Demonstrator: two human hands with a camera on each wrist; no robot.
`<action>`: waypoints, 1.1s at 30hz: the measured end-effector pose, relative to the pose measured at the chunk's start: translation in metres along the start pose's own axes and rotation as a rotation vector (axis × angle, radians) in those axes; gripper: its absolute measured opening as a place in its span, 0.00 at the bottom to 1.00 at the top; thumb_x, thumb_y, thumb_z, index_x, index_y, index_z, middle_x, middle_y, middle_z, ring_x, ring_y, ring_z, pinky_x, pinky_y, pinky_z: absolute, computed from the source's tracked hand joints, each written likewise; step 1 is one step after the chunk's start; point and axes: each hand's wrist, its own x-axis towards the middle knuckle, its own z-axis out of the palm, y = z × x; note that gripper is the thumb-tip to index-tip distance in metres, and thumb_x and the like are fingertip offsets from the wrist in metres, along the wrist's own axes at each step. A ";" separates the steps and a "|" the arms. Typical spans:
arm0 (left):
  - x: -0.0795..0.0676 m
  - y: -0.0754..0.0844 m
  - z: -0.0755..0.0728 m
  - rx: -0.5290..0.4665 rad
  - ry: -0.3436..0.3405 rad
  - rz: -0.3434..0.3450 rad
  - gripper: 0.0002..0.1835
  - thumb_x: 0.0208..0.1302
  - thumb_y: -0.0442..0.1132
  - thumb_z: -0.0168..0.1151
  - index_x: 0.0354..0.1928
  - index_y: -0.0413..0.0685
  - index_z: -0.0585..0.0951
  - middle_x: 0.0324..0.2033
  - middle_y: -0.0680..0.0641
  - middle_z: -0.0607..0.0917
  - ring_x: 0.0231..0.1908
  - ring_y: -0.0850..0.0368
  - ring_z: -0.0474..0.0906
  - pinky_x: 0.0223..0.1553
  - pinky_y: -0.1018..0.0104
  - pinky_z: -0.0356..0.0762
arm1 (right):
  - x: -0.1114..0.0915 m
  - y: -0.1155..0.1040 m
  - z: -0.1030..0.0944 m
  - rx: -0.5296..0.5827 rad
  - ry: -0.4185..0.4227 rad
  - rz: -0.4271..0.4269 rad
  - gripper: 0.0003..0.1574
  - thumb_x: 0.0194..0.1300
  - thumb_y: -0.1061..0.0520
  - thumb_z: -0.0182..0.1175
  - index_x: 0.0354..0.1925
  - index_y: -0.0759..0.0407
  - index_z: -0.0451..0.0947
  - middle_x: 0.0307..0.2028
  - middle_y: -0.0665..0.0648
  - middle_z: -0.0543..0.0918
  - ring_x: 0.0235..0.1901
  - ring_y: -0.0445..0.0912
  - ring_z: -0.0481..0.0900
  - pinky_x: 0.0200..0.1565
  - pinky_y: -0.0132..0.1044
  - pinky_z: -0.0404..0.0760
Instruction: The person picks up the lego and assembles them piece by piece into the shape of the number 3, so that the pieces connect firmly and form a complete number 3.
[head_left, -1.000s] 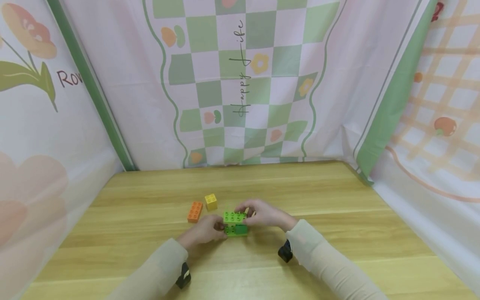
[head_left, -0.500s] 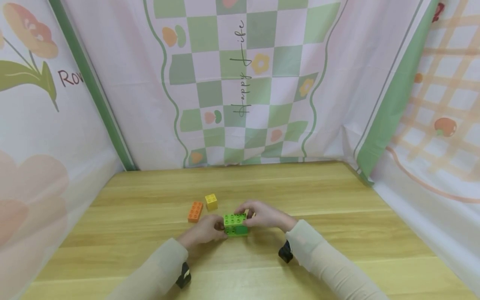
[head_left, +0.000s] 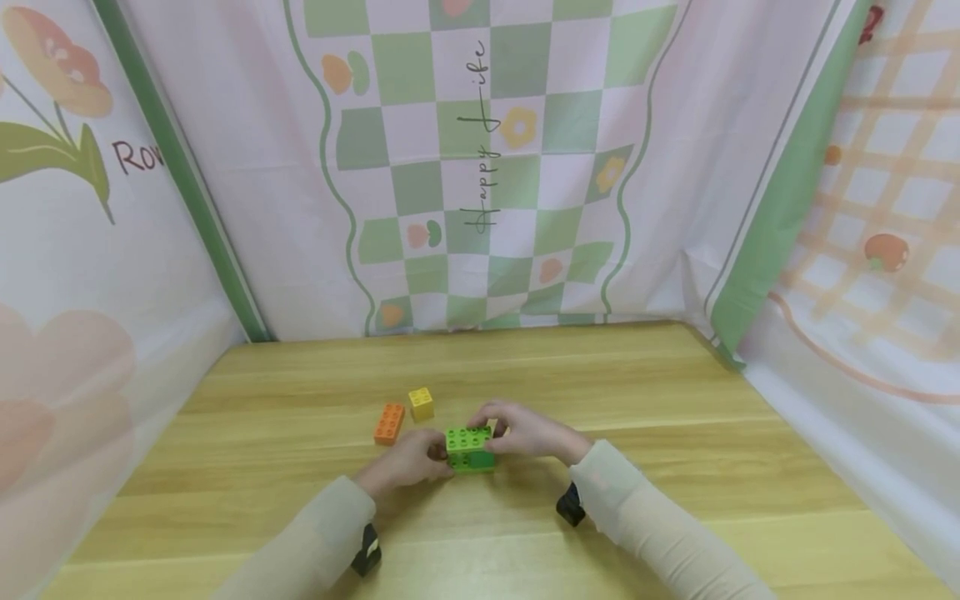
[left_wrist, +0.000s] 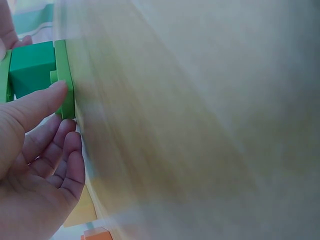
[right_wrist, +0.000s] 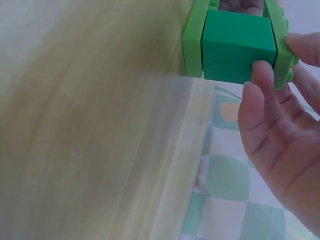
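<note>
Between the hands in the head view stands a small stack of toy building bricks. A light green flat brick (head_left: pixel 467 442) lies on top, over a dark green brick (right_wrist: pixel 232 45) at the stack's right end. Below is another light green flat brick (left_wrist: pixel 64 55), on the table. With thumb and fingers, the left hand (head_left: pixel 411 460) pinches the lower flat brick's left end. The right hand (head_left: pixel 531 432) grips the right end of the top one, a fingertip touching the dark green brick in the right wrist view. A gap shows between the flat bricks left of the dark green one.
An orange brick (head_left: pixel 389 424) lies flat on the wooden table (head_left: pixel 480 542), left of the stack. Just behind it is a yellow brick (head_left: pixel 422 405). Patterned cloth (head_left: pixel 510 183) hangs behind the table and at both sides.
The right hand's light green flat brick has come down slightly onto the dark green brick, narrowing the gap seen a second ago. The left hand stays where it was.
</note>
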 end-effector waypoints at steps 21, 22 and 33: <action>-0.001 -0.002 0.000 0.007 0.009 -0.011 0.12 0.51 0.34 0.68 0.38 0.40 0.79 0.28 0.51 0.79 0.24 0.59 0.74 0.24 0.67 0.75 | 0.000 0.004 0.002 0.042 -0.003 -0.016 0.20 0.61 0.63 0.58 0.53 0.59 0.73 0.50 0.54 0.72 0.35 0.45 0.76 0.36 0.36 0.78; -0.001 -0.002 0.000 0.007 0.010 -0.009 0.12 0.51 0.34 0.68 0.38 0.39 0.79 0.28 0.51 0.79 0.24 0.59 0.74 0.24 0.67 0.75 | 0.000 0.004 0.002 0.043 -0.004 -0.017 0.20 0.61 0.63 0.58 0.53 0.59 0.73 0.50 0.54 0.72 0.35 0.45 0.76 0.36 0.36 0.78; -0.001 -0.001 0.001 -0.002 0.011 -0.005 0.14 0.51 0.33 0.68 0.40 0.39 0.79 0.30 0.50 0.79 0.24 0.59 0.74 0.24 0.67 0.76 | -0.002 0.009 0.005 0.079 0.006 -0.034 0.23 0.62 0.63 0.58 0.56 0.63 0.72 0.51 0.57 0.72 0.35 0.48 0.77 0.36 0.36 0.78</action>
